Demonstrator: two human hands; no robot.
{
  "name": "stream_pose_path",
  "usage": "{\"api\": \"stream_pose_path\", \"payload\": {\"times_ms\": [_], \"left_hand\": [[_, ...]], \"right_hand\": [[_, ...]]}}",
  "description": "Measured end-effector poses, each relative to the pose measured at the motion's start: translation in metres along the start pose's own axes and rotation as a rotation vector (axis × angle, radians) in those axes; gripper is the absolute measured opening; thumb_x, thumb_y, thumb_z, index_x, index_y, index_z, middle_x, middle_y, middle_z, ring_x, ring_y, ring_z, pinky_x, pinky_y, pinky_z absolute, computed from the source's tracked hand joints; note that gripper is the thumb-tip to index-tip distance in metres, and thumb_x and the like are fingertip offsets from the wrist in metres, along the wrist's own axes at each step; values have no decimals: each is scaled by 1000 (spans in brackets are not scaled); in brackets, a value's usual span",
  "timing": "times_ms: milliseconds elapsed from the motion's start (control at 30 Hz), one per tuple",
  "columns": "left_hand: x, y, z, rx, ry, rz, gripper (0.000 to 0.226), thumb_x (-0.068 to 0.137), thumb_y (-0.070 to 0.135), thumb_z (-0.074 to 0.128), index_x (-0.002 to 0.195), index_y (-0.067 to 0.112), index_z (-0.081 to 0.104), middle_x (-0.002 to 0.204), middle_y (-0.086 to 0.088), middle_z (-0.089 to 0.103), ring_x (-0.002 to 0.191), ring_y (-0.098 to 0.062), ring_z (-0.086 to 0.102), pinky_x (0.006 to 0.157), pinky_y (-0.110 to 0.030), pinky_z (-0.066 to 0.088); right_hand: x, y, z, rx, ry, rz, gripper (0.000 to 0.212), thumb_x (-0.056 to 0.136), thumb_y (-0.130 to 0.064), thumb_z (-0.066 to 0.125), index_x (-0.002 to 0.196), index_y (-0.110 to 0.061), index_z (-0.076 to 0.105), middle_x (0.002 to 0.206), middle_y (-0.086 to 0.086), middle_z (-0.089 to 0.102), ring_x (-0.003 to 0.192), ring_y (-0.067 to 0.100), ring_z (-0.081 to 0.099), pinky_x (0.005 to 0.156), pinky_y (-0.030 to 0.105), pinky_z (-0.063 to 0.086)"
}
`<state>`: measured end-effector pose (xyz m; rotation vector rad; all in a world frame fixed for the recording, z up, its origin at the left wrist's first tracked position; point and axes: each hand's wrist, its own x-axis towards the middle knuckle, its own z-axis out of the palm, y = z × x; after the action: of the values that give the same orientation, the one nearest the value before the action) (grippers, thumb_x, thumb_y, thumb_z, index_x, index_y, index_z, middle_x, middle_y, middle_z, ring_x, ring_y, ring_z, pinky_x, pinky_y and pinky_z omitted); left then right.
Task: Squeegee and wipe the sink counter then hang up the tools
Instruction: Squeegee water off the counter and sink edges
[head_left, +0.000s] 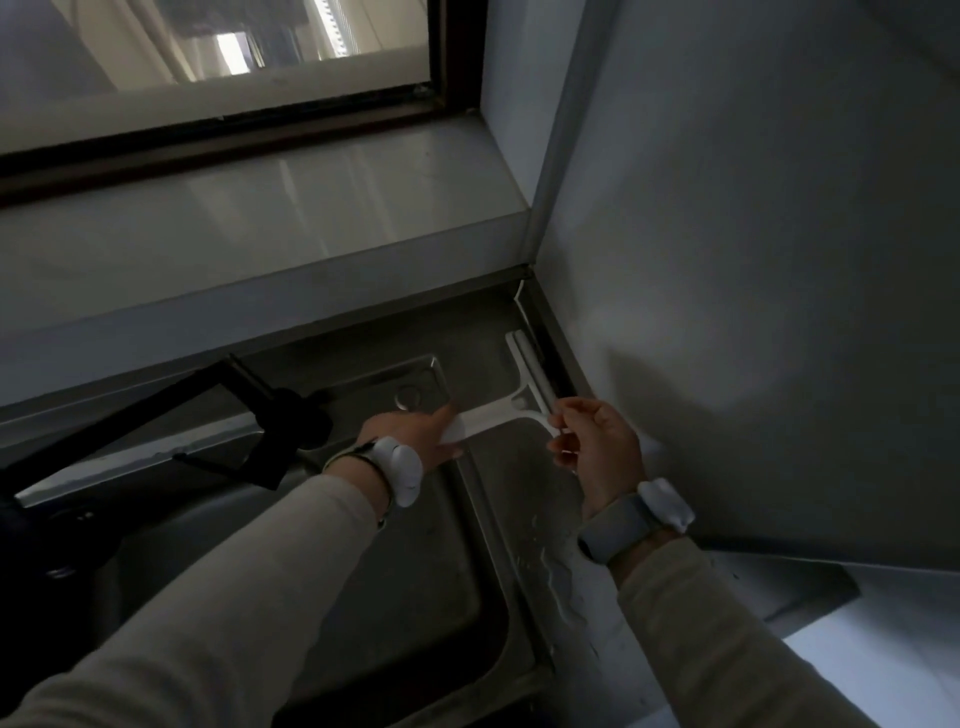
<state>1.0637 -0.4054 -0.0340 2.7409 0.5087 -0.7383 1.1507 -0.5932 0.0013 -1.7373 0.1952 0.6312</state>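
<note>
A white T-shaped squeegee (524, 374) lies on the steel counter strip (511, 483) to the right of the sink basin (363, 571). Its blade runs along the right wall's foot. My left hand (415, 426) grips the end of the handle, which points left over the basin's rim. The fingers of my right hand (597, 447) curl around the near end of the blade. Water drops and a wet streak (558, 577) sit on the counter strip nearer to me. No cloth is in sight.
A black faucet-like fixture (218, 415) reaches over the left of the basin. A round fitting (408, 398) sits at the basin's far corner. A white wall (753, 260) closes the right side, and a sill (291, 197) and window stand behind.
</note>
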Motion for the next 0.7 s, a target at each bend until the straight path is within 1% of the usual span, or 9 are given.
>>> {"api": "stream_pose_path", "payload": {"times_ms": [67, 133, 300, 400, 467, 500, 533, 600, 700], "left_hand": [[-7, -4, 4, -13, 10, -23, 68, 90, 58, 42, 147, 40, 10, 132, 0, 56, 115, -26, 59, 87, -32, 48], [-16, -7, 7, -31, 26, -33, 67, 91, 56, 43, 147, 40, 9, 135, 2, 54, 116, -25, 58, 88, -30, 47], [-27, -16, 15, -43, 11, -48, 69, 91, 57, 42, 148, 37, 8, 135, 1, 54, 115, -24, 58, 86, -30, 46], [-38, -21, 15, -66, 16, -39, 68, 91, 56, 43, 147, 37, 11, 128, -1, 59, 109, -25, 61, 81, -30, 47], [-47, -24, 15, -90, 31, -27, 65, 91, 54, 46, 145, 40, 14, 116, -2, 64, 99, -25, 64, 72, -29, 46], [-52, -26, 16, -95, 27, -28, 65, 90, 53, 47, 145, 40, 14, 113, -2, 64, 97, -25, 64, 71, -29, 46], [-53, -29, 17, -95, 14, -43, 66, 90, 53, 47, 145, 40, 14, 115, -2, 64, 99, -25, 64, 74, -30, 47], [-58, -34, 22, -75, -19, -85, 69, 91, 54, 46, 148, 37, 11, 125, -4, 60, 108, -26, 61, 85, -32, 48], [-68, -39, 29, -74, -57, -127, 69, 93, 52, 43, 149, 33, 9, 133, -6, 55, 116, -27, 57, 89, -31, 43]], "right_hand": [[-4, -1, 1, -21, -20, -4, 11, 92, -20, 56, 87, -24, 64, 81, -2, 69, 61, 11, 61, 56, 26, 49], [-8, -3, 3, -15, -30, -2, 14, 93, -19, 56, 83, -25, 64, 76, -2, 68, 59, 12, 61, 54, 26, 48], [-18, -4, 5, -7, -44, -9, 16, 93, -16, 55, 82, -23, 63, 73, -2, 66, 59, 13, 60, 52, 23, 46], [-24, -5, 5, 20, -65, -5, 16, 93, -11, 53, 83, -20, 62, 73, 1, 65, 50, 6, 59, 45, 18, 46], [-28, -5, 6, 26, -72, 0, 17, 94, -10, 52, 83, -19, 61, 72, 3, 65, 45, 5, 57, 43, 19, 46], [-30, -4, 5, 31, -73, 6, 17, 94, -9, 51, 83, -18, 61, 71, 3, 64, 46, 7, 57, 45, 21, 46], [-30, -4, 6, 39, -77, 10, 18, 94, -8, 51, 83, -18, 61, 71, 4, 64, 47, 10, 56, 47, 23, 46], [-34, -4, 5, 49, -84, 8, 19, 94, -6, 50, 82, -18, 61, 71, 5, 63, 50, 13, 54, 51, 25, 46], [-42, -3, 3, 46, -85, 0, 20, 95, -6, 49, 83, -17, 60, 72, 4, 63, 49, 10, 55, 51, 25, 46]]}}
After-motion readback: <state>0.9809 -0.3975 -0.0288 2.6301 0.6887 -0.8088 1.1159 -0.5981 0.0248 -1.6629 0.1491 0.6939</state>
